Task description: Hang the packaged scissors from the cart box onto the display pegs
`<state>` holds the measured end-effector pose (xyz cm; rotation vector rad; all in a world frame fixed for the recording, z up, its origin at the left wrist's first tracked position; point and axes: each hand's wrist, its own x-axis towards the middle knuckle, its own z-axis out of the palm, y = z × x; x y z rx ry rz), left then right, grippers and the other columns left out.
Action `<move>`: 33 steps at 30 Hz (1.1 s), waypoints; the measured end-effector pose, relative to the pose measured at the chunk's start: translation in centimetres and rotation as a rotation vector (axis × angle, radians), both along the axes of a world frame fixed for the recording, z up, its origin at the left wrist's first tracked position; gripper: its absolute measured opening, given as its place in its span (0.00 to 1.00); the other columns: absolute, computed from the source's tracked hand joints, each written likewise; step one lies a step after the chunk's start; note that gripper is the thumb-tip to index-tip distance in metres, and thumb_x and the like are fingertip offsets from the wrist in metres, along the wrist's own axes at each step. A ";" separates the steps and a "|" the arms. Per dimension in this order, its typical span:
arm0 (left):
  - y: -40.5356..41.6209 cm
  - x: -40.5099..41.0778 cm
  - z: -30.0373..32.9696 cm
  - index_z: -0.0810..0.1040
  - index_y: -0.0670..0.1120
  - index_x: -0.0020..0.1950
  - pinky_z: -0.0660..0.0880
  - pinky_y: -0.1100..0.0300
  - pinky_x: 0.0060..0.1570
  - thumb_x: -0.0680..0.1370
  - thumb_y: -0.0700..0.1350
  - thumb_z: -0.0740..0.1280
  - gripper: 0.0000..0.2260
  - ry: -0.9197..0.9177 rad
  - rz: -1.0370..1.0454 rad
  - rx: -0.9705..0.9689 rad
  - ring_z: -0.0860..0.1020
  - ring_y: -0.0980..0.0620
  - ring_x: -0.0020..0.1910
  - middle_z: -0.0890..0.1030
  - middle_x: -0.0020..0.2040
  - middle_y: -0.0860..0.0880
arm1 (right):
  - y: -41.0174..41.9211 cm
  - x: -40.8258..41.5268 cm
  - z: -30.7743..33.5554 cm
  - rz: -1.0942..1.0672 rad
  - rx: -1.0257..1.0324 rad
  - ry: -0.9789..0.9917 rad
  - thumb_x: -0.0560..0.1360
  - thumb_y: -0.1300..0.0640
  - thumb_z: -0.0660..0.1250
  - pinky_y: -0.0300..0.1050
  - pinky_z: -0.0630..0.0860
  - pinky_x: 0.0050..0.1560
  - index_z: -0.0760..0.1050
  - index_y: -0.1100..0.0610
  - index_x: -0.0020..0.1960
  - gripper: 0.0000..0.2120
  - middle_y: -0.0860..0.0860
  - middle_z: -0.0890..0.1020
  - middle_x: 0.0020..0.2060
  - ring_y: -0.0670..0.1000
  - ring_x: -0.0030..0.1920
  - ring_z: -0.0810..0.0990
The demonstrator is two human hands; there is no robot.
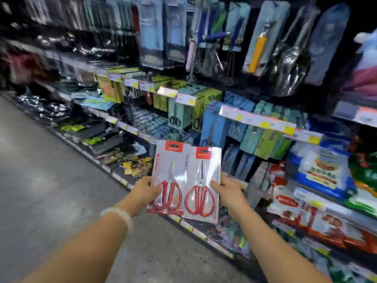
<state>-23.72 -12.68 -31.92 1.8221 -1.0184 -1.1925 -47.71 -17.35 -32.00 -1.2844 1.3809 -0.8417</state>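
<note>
Two packs of scissors are held up side by side in front of the shelving, both upright with the blades toward twelve o'clock. The left pack (168, 177) is a clear blister on a pale card with a red header tab, red lettering down its nine o'clock edge and red-handled scissors at its six o'clock end. The right pack (202, 183) looks the same, sits a little lower, and its nine o'clock edge overlaps the left pack. Each is gripped at its outer lower edge.
</note>
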 end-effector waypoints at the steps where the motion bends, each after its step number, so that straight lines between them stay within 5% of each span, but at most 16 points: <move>1: 0.4 2.0 -0.1 0.79 0.45 0.50 0.79 0.40 0.49 0.69 0.41 0.70 0.10 0.012 0.053 0.000 0.83 0.39 0.46 0.84 0.47 0.41 | -0.9 2.3 -0.3 0.041 -0.005 0.019 0.74 0.57 0.67 0.61 0.76 0.57 0.79 0.61 0.49 0.08 0.62 0.83 0.50 0.57 0.48 0.82; 3: 0.8 5.5 0.0 0.78 0.43 0.51 0.81 0.46 0.45 0.69 0.43 0.71 0.13 0.014 0.154 -0.004 0.83 0.42 0.41 0.84 0.44 0.44 | -3.2 6.7 -1.2 0.101 0.005 0.032 0.71 0.51 0.68 0.65 0.75 0.55 0.76 0.68 0.49 0.19 0.68 0.80 0.50 0.62 0.47 0.82; 6: 0.3 10.2 0.4 0.77 0.39 0.52 0.82 0.48 0.43 0.74 0.38 0.68 0.08 0.002 0.280 -0.033 0.82 0.39 0.40 0.83 0.44 0.41 | -6.4 13.2 -1.8 0.194 0.022 -0.003 0.70 0.52 0.69 0.60 0.77 0.53 0.75 0.69 0.49 0.19 0.67 0.81 0.49 0.57 0.43 0.80; 8: -1.0 13.3 1.0 0.76 0.41 0.45 0.80 0.62 0.31 0.76 0.37 0.66 0.00 -0.017 0.354 -0.043 0.79 0.45 0.34 0.80 0.38 0.45 | -9.0 17.4 -2.0 0.237 0.027 -0.015 0.64 0.46 0.69 0.61 0.77 0.51 0.76 0.66 0.47 0.23 0.67 0.81 0.49 0.56 0.41 0.79; 10: -3.2 16.6 1.3 0.73 0.45 0.39 0.76 0.64 0.27 0.76 0.36 0.66 0.08 0.016 0.412 -0.085 0.75 0.50 0.31 0.77 0.35 0.48 | -12.8 21.4 -3.3 0.282 0.012 -0.023 0.60 0.43 0.67 0.66 0.75 0.53 0.76 0.64 0.45 0.26 0.67 0.81 0.48 0.62 0.44 0.81; 14: -9.0 23.2 3.1 0.72 0.46 0.37 0.75 0.67 0.25 0.76 0.35 0.66 0.10 0.004 0.450 -0.109 0.75 0.52 0.31 0.76 0.34 0.49 | -17.0 28.5 1.4 0.310 -0.019 -0.021 0.72 0.53 0.67 0.61 0.78 0.52 0.77 0.52 0.41 0.04 0.62 0.83 0.47 0.63 0.48 0.82; 17: -13.3 28.0 3.5 0.76 0.41 0.47 0.80 0.56 0.35 0.75 0.35 0.67 0.03 0.016 0.439 -0.114 0.79 0.46 0.34 0.80 0.37 0.46 | -21.0 32.5 3.0 0.320 -0.008 -0.061 0.76 0.59 0.64 0.54 0.79 0.47 0.77 0.54 0.43 0.05 0.58 0.83 0.47 0.58 0.46 0.82; 20: -16.3 31.5 3.3 0.77 0.39 0.54 0.80 0.44 0.47 0.75 0.36 0.68 0.09 0.030 0.414 -0.097 0.83 0.42 0.42 0.83 0.45 0.42 | -24.2 35.8 3.3 0.322 0.005 -0.049 0.76 0.59 0.65 0.56 0.79 0.54 0.77 0.58 0.48 0.04 0.58 0.84 0.47 0.58 0.47 0.83; 26: -22.6 37.4 0.7 0.75 0.37 0.54 0.72 0.63 0.23 0.76 0.35 0.66 0.07 0.056 0.337 -0.085 0.78 0.50 0.31 0.81 0.39 0.44 | -29.5 41.2 1.6 0.280 0.050 -0.026 0.78 0.61 0.63 0.47 0.80 0.44 0.75 0.54 0.43 0.06 0.52 0.83 0.41 0.51 0.41 0.82; 29: -26.2 40.8 -0.7 0.74 0.39 0.53 0.78 0.54 0.38 0.76 0.37 0.67 0.07 0.109 0.299 -0.067 0.81 0.44 0.39 0.82 0.44 0.42 | -32.0 43.8 0.2 0.216 0.062 0.002 0.77 0.60 0.63 0.52 0.80 0.49 0.76 0.56 0.44 0.05 0.55 0.83 0.44 0.55 0.44 0.82; 33: -31.9 46.2 -2.1 0.76 0.43 0.52 0.79 0.45 0.50 0.73 0.40 0.70 0.09 0.115 0.174 -0.013 0.83 0.42 0.45 0.84 0.47 0.43 | -36.2 48.3 -1.6 0.088 0.075 0.012 0.77 0.61 0.64 0.44 0.76 0.39 0.75 0.61 0.46 0.04 0.54 0.81 0.38 0.52 0.37 0.79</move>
